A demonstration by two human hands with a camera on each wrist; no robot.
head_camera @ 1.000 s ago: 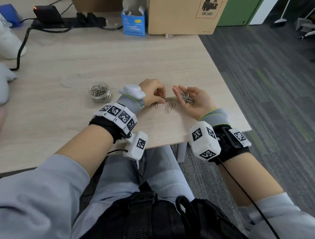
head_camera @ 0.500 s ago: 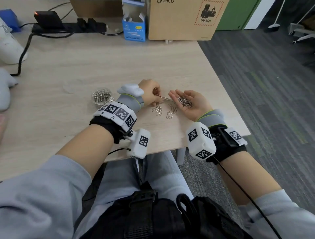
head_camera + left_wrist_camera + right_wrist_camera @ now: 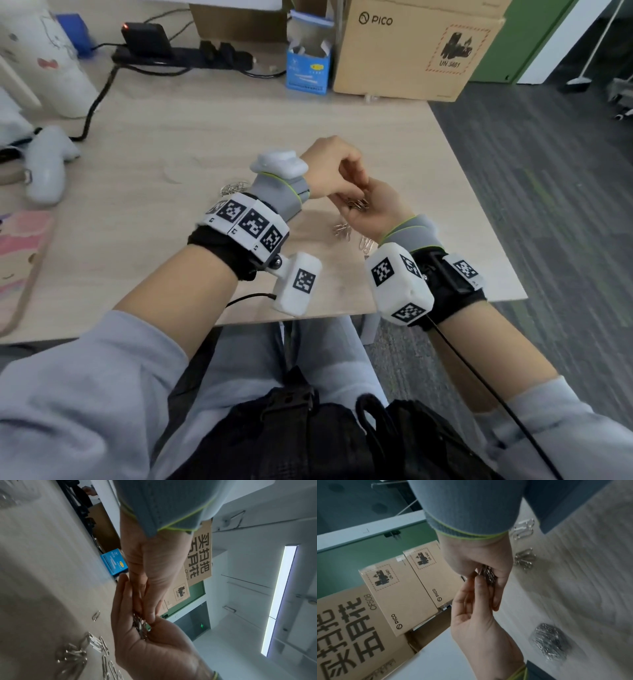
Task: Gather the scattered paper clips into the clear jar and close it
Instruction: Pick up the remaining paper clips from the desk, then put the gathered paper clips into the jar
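My right hand (image 3: 371, 209) is held palm up just above the table, cupping a small heap of silver paper clips (image 3: 358, 204) on nearly straight fingers. My left hand (image 3: 334, 168) reaches over from the left, its thumb and fingertips (image 3: 150, 615) pinched together on the heap of clips (image 3: 139, 626). More loose clips (image 3: 342, 230) lie on the wood below both hands, in small bunches (image 3: 524, 559). The clear jar (image 3: 549, 641) stands open to the left, partly filled with clips. In the head view the jar (image 3: 234, 187) is mostly hidden behind my left wrist.
A faint clear round lid (image 3: 176, 173) lies on the table (image 3: 144, 240) beyond the jar. A cardboard box (image 3: 411, 51), a small blue box (image 3: 308, 73) and a power strip (image 3: 191, 56) line the back edge. White controllers (image 3: 48, 168) lie far left.
My left hand has lifted off the table with clips and moved right onto the right palm. Both hands have risen a little and come together.
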